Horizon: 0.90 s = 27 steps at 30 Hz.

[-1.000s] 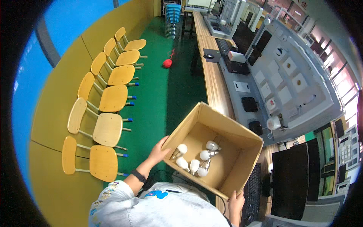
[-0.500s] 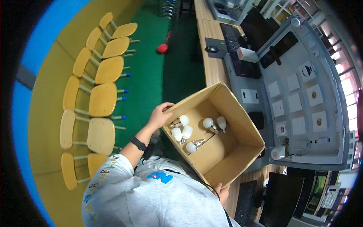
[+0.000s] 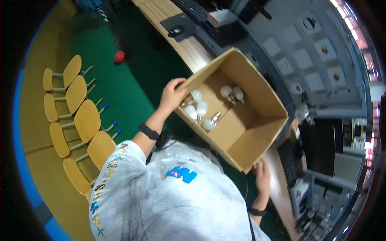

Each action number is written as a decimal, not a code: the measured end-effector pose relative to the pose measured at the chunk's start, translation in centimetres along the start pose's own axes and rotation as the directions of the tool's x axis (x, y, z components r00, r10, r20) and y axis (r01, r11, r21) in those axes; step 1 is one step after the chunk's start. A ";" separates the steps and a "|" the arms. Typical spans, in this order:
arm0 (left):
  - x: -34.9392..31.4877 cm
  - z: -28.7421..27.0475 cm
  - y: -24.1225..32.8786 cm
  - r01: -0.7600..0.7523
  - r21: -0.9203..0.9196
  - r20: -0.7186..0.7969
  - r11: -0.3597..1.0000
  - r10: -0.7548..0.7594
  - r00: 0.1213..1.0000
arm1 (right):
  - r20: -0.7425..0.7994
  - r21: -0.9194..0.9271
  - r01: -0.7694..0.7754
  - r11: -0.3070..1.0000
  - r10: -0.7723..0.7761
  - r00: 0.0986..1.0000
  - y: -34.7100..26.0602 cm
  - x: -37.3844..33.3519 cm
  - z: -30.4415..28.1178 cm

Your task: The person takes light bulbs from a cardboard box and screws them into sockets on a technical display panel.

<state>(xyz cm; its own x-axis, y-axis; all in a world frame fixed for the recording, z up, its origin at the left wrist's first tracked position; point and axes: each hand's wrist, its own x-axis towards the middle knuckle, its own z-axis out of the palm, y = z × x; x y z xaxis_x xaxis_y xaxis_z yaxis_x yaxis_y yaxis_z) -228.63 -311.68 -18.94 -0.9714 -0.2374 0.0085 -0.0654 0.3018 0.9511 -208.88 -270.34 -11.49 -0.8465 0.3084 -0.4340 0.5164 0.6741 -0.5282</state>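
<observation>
Cardboard box (image 3: 261,134) held in both my hands, bulbs loose inside

My left hand (image 3: 173,97) was closed on the box's left corner, pinching the wall, though the fingertips behind it were hidden. My right hand (image 3: 262,178) gripped the box's near corner; blur and the cardboard kept its fingertips from me. The box hung tilted in front of my body, open side toward me. Six white bulbs (image 3: 208,125) lay in it, some with their metal bases hard to make out in the blur. The striped blue stool stack (image 3: 94,10), far beyond the box's left side, was cut off by the dark rim of the view.

A second earlier the bulbs had sat in one cluster; now three lay by the box's left corner, a pair farther in, and one on its own nearer me. My view had swung too, so fewer chairs showed.

Left of the box stood the wooden chairs (image 3: 87,120), and a red ball (image 3: 119,57) lay on the floor to its upper left. Beyond the box ran the desk (image 3: 197,56) with a black mouse (image 3: 175,31); the box's far edge blocked part of it. A grey panel (image 3: 281,52) rose to the box's upper right.
</observation>
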 end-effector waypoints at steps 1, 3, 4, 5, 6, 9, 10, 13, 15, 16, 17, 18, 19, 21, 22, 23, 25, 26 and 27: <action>0.3 -0.3 0.6 0.032 -0.014 0.020 0.999 -0.031 0.999 | -0.012 0.008 0.029 1.000 -0.029 1.000 -3.8 0.1 -1.9; 1.9 0.0 1.5 -0.034 0.055 0.054 0.998 0.032 0.998 | -0.134 0.007 0.212 0.977 -0.209 0.969 -6.1 0.9 -4.2; 2.7 0.3 1.5 -0.024 0.048 0.083 0.999 0.020 0.996 | -0.194 -0.024 0.262 0.965 -0.262 0.945 -7.9 1.3 -5.3; 3.5 0.5 1.3 -0.006 0.041 0.099 0.999 0.002 0.995 | -0.241 -0.064 0.318 0.946 -0.324 0.915 -9.8 2.0 -6.3; 4.6 0.8 0.2 0.022 -0.041 0.151 0.999 -0.015 0.988 | -0.298 0.121 0.345 0.931 -0.297 0.907 -11.1 3.1 -7.0; 5.6 0.9 1.3 0.013 0.023 0.199 1.000 -0.017 0.980 | -0.344 0.226 0.441 0.869 -0.352 0.870 -16.4 7.2 -9.3; 5.8 0.7 1.2 0.009 0.023 0.202 1.000 -0.014 0.979 | -0.341 0.288 0.481 0.828 -0.381 0.860 -19.4 8.6 -9.0; 4.8 0.0 0.7 0.058 0.000 0.235 0.998 -0.057 0.970 | -0.159 0.118 0.573 0.811 -0.554 0.817 -25.3 15.8 -5.1; 5.3 -0.1 1.8 -0.014 0.020 0.289 1.000 0.008 0.957 | 0.061 -0.259 0.417 0.871 -0.416 0.907 -28.6 18.4 -0.6; 6.1 0.3 1.8 -0.083 0.048 0.360 0.995 0.061 0.931 | 0.169 -0.388 0.489 0.781 -0.461 0.871 -25.6 24.2 3.1; 6.3 0.0 1.8 -0.055 0.078 0.425 0.995 0.016 0.905 | 0.342 -0.474 0.431 0.768 -0.291 0.894 -26.7 24.9 6.0; 6.9 -0.3 2.2 -0.058 0.050 0.520 0.997 0.023 0.854 | 0.344 -0.592 0.515 0.620 -0.383 0.857 -23.9 27.1 9.2; 7.3 -0.9 2.2 -0.053 0.027 0.594 0.998 0.026 0.804 | 0.292 -0.634 0.505 0.585 -0.424 0.857 -22.1 27.3 11.8; 8.9 -1.6 2.7 -0.122 0.047 0.663 0.991 0.060 0.746 | 0.301 -0.710 0.482 0.513 -0.398 0.867 -19.1 28.4 15.7; 9.6 -1.7 3.0 -0.166 0.079 0.731 0.983 0.056 0.680 | 0.217 -0.728 0.437 0.528 -0.428 0.878 -18.4 28.1 17.3; 10.2 -1.9 3.3 -0.209 0.113 0.789 0.971 0.041 0.614 | 0.250 -0.684 0.422 0.595 -0.352 0.902 -18.2 27.4 18.0; 11.1 -1.9 3.1 -0.199 0.130 0.825 0.971 0.005 0.565 | 0.425 -0.640 0.323 0.697 -0.029 0.905 -20.2 25.5 17.2; 11.5 -2.1 3.2 -0.234 0.148 0.856 0.961 -0.006 0.517 | 0.433 -0.578 0.296 0.760 -0.022 0.901 -21.7 23.6 15.5; 12.5 -1.9 3.5 -0.280 0.159 0.884 0.947 -0.010 0.467 | 0.431 -0.511 0.264 0.818 -0.022 0.902 -23.2 22.2 13.3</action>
<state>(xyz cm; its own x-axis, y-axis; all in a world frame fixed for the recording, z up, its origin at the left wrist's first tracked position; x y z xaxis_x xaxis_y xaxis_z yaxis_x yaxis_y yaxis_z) -240.57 -315.32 -14.88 -0.6547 0.7027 -0.2787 0.1742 0.4990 0.8489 -237.94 -288.05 -18.63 -0.7191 -0.0255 -0.6944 0.1326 0.9759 -0.1732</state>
